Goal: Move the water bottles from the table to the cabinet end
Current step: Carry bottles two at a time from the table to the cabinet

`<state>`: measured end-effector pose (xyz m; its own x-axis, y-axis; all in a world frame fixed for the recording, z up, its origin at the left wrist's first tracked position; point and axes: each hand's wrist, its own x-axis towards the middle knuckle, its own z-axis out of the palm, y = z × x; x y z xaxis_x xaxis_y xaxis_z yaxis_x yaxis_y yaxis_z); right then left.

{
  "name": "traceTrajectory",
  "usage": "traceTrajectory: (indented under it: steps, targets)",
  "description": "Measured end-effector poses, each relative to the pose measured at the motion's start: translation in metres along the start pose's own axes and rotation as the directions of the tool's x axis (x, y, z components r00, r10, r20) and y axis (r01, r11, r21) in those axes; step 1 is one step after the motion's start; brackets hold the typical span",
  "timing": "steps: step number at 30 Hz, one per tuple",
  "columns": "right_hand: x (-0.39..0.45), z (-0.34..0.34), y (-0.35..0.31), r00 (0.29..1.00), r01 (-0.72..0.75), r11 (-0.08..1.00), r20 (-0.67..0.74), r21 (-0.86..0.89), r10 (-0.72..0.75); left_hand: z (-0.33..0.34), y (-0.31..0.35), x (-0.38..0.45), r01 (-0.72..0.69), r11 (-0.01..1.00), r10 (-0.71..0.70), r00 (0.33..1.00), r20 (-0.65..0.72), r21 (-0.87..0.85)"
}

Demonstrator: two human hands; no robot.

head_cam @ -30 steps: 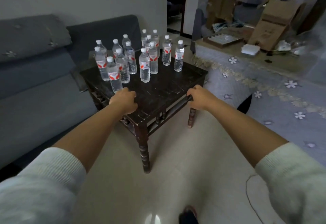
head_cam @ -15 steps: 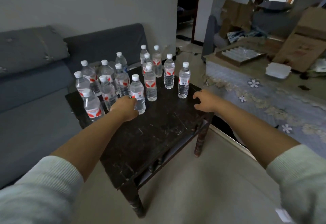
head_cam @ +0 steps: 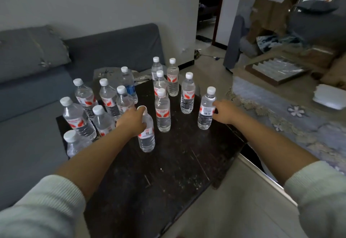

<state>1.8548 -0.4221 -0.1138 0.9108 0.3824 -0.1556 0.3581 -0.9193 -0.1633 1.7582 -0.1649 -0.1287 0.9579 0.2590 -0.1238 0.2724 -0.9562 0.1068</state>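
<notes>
Water bottles (head_cam: 162, 113) stand upright in a loose cluster on the far half of the dark wooden table (head_cam: 168, 172), all capped in white, most with red-and-white labels and one with a blue label (head_cam: 129, 86). We have our left hand (head_cam: 132, 122) wrapped around the nearest bottle (head_cam: 147, 136), fingers curled round its upper body just below the cap. Our right hand (head_cam: 224, 112) touches the rightmost bottle (head_cam: 206, 111) at its shoulder; whether its fingers have closed on the bottle we cannot tell.

Behind the table sits a grey sofa (head_cam: 33, 88) with a cushion. To the right lies a floral-patterned cloth (head_cam: 280, 117), and beyond it cardboard boxes (head_cam: 269, 18) and a tray (head_cam: 275, 69). Several bottles crowd close on the left of the one we grip, one just beside our left forearm.

Half a second ago our right hand hovered over the table edge, apart from any bottle; now it has reached the rightmost one. Our left hand was already at the nearest bottle then.

The bottom-left bottle (head_cam: 74, 142) is partly hidden by our left forearm, and label text is too blurred to read.
</notes>
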Motion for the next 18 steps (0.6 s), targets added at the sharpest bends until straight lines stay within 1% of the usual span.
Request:
traceTrajectory:
  steps: [3,5,8,12,16,18]
  targets:
    - [0.03,-0.008,-0.004,0.997,-0.048,0.996,-0.059,-0.076,0.044,-0.005,-0.004,0.024,0.001,1.0,-0.001,1.0,0.01,-0.009]
    - [0.047,-0.012,-0.005,0.996,-0.067,0.994,-0.069,-0.091,0.06,-0.007,-0.004,0.036,-0.018,0.999,0.017,0.999,0.033,0.035]
    - [0.066,-0.012,0.0,0.998,-0.056,0.993,-0.018,-0.105,0.054,-0.003,-0.001,0.05,-0.022,0.997,0.016,0.997,0.079,0.078]
    - [0.083,-0.01,0.007,0.997,-0.073,0.992,0.017,-0.105,0.075,0.004,0.003,0.059,-0.008,0.998,0.002,0.995,0.095,0.064]
    - [0.1,-0.012,0.009,0.997,-0.014,0.995,0.081,-0.102,0.022,0.002,-0.001,0.063,-0.028,0.999,0.026,0.995,0.092,0.024]
    - [0.108,-0.011,0.01,0.996,0.011,0.995,0.086,-0.097,-0.002,0.002,-0.004,0.061,-0.06,0.998,0.058,0.992,0.109,0.009]
